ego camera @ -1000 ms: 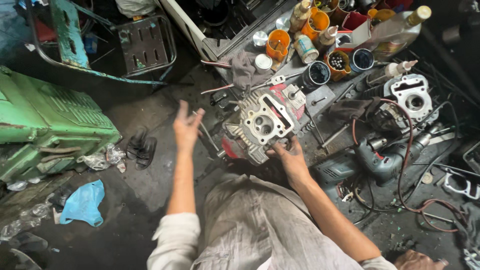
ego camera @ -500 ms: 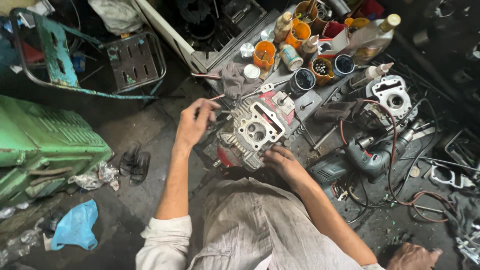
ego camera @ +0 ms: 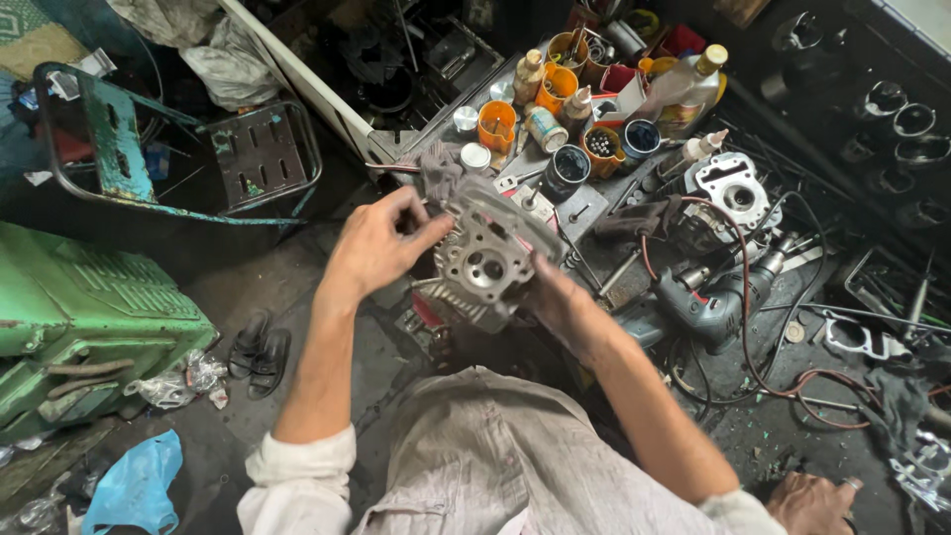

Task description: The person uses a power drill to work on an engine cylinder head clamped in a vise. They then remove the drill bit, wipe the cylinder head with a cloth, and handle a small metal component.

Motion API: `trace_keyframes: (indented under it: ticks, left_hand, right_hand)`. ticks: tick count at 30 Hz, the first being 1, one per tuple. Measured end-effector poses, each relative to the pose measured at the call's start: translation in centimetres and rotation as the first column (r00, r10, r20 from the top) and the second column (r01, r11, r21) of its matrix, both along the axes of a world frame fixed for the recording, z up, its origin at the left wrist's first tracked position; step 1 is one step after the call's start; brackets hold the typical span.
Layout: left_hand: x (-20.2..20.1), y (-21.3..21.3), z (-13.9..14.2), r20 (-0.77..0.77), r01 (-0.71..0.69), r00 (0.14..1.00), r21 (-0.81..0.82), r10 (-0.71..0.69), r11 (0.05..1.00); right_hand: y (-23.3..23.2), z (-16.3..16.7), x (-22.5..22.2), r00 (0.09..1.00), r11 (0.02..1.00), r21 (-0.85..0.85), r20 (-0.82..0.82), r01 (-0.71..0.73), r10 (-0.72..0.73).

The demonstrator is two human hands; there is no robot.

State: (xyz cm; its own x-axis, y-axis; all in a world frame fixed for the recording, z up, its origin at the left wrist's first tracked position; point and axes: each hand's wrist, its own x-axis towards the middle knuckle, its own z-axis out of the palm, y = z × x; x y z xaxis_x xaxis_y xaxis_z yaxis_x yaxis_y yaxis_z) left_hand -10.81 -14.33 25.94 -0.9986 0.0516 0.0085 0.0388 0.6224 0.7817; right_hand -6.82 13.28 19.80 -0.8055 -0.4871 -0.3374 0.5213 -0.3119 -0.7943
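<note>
we hold the grey engine head (ego camera: 485, 266) above the dirty floor (ego camera: 297, 297), left hand (ego camera: 371, 248) and right hand (ego camera: 560, 297) fingers closed around its sides, beside a table (ego camera: 594, 203) crowded with orange cups (ego camera: 496, 126).

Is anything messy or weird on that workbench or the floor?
Yes. A pair of black sandals lies on the dirty floor beside crumpled plastic scraps, and the drill's red cord snakes loose over the cluttered bench. The engine part itself sits held in both hands, nothing spilled.
</note>
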Motion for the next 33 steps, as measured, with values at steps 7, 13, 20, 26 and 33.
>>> trace_keyframes:
  ticks: [7,13,20,26,33]
  left_hand:
    - [10.2,3.1,1.2,-0.007,-0.282,0.957,0.193,0.288,0.94]
    - [15.4,9.7,-7.2,0.09,-0.083,0.996,0.848,0.012,0.523]
    - [15.6,12.9,-12.4,-0.051,0.064,0.993,0.989,-0.105,0.131]
    - [14.1,13.5,-12.7,-0.084,0.099,0.975,0.993,-0.205,0.061]
    - [12.8,13.3,-13.5,-0.009,0.05,0.944,0.992,-0.331,0.115]
  right_hand:
    - [-3.1,9.0,-5.2,0.841,0.738,0.625,-0.52,0.253,0.152]
    - [-7.9,12.0,-10.9,0.429,0.204,0.976,-0.216,0.074,0.877]
    - [-13.5,6.4,-15.0,0.171,-0.187,0.965,0.218,-0.183,0.961]
    - [-13.9,3.9,-17.2,0.039,-0.292,0.934,0.306,-0.207,0.951]
    - [-14.4,3.0,-16.7,0.058,-0.312,0.912,0.338,-0.267,0.939]
